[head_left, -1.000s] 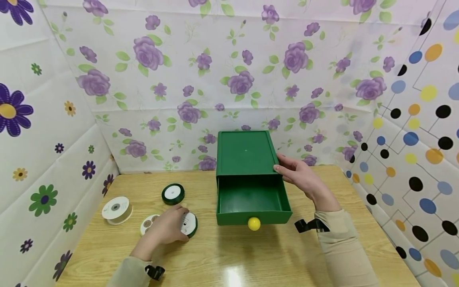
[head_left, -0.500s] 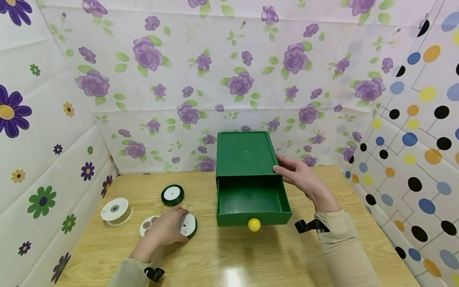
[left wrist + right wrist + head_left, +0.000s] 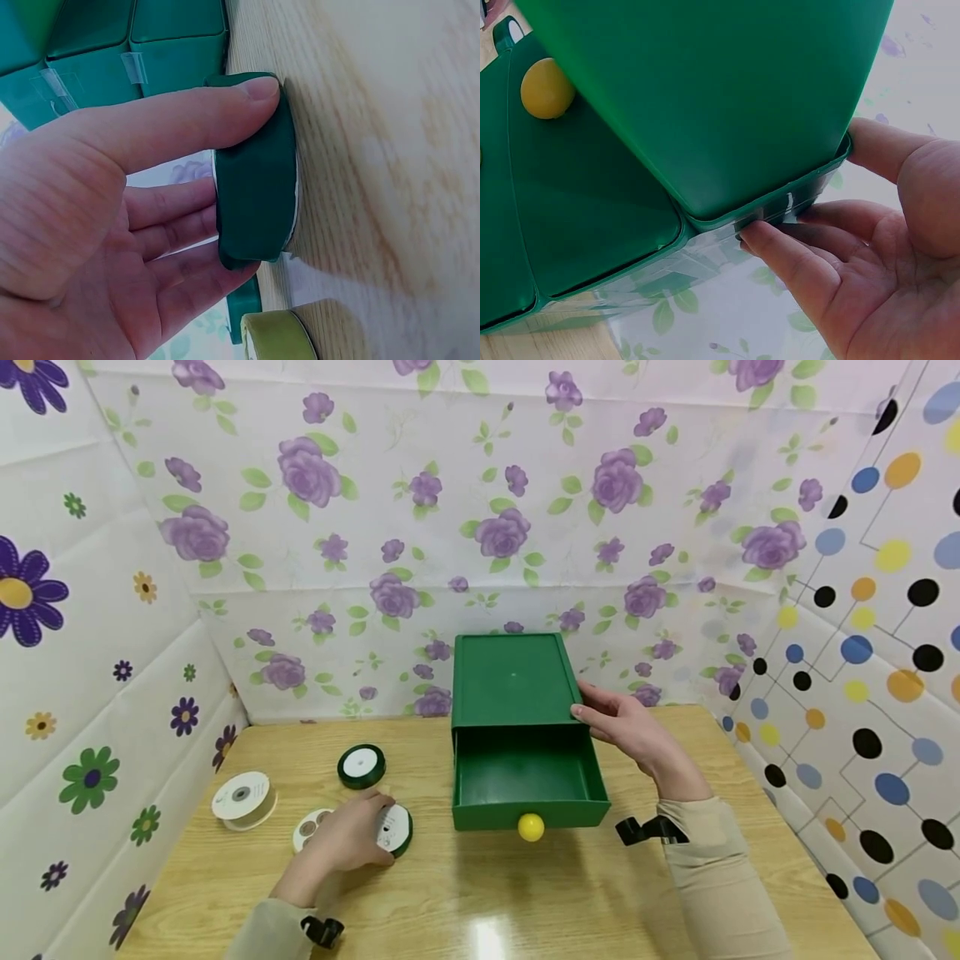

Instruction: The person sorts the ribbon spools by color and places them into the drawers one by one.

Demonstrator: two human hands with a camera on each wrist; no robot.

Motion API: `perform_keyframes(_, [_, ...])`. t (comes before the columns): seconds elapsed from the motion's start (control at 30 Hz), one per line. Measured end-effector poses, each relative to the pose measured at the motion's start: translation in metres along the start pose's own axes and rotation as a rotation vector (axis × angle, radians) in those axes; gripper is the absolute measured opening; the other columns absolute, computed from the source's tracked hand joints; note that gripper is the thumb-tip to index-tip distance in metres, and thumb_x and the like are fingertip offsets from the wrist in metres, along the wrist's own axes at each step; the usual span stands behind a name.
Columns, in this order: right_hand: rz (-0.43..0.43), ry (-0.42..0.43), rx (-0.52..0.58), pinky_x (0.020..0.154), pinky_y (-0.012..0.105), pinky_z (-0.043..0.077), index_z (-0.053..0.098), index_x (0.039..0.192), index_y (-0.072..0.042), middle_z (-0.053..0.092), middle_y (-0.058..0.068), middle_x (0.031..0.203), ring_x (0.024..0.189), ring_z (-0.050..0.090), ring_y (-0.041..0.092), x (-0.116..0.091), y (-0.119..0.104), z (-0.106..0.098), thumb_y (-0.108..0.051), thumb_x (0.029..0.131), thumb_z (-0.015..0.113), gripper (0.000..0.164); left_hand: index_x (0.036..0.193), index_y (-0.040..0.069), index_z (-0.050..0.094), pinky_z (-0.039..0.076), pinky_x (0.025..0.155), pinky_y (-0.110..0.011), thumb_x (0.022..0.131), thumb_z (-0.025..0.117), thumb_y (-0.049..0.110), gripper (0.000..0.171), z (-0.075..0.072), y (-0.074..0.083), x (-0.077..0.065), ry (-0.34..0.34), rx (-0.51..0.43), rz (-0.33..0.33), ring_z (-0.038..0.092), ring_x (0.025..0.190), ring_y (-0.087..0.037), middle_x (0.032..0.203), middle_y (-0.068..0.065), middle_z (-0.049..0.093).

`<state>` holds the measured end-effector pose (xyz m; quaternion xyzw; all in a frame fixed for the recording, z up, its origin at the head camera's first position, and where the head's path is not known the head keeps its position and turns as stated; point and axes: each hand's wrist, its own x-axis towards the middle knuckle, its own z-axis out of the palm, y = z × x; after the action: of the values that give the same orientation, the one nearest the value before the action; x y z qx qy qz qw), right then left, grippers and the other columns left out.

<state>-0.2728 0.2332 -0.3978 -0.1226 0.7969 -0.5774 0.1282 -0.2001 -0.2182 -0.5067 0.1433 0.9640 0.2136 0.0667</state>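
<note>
My left hand grips a dark green ribbon spool at the left of the table. In the left wrist view the thumb lies over the green ribbon, with the fingers on its other side; the spool stands on edge against the wood. A green drawer cabinet stands right of centre, its top drawer pulled out and bare inside. My right hand holds the cabinet's right front corner, thumb at the top edge and fingers on the side wall, as the right wrist view shows.
Another dark green ribbon spool lies behind the left hand. A white-faced spool is farther left. A spool with brown circles is partly hidden by the hand. Lower drawers with a yellow knob sit below the pulled-out one.
</note>
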Motion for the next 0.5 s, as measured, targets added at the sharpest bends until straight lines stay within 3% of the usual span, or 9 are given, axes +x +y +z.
perform_keyframes(0.5, [0.003, -0.003, -0.003, 0.122, 0.057, 0.035, 0.023, 0.172, -0.016, 0.025, 0.018, 0.175, 0.158, 0.029, 0.041, 0.0003, 0.0008, -0.0005, -0.044, 0.108, 0.066, 0.082, 0.139, 0.003, 0.067, 0.057, 0.085, -0.056, 0.066, 0.104, 0.029, 0.086, 0.0028, -0.0040, 0.0029, 0.007, -0.034, -0.018, 0.067, 0.113, -0.031, 0.142, -0.013, 0.064])
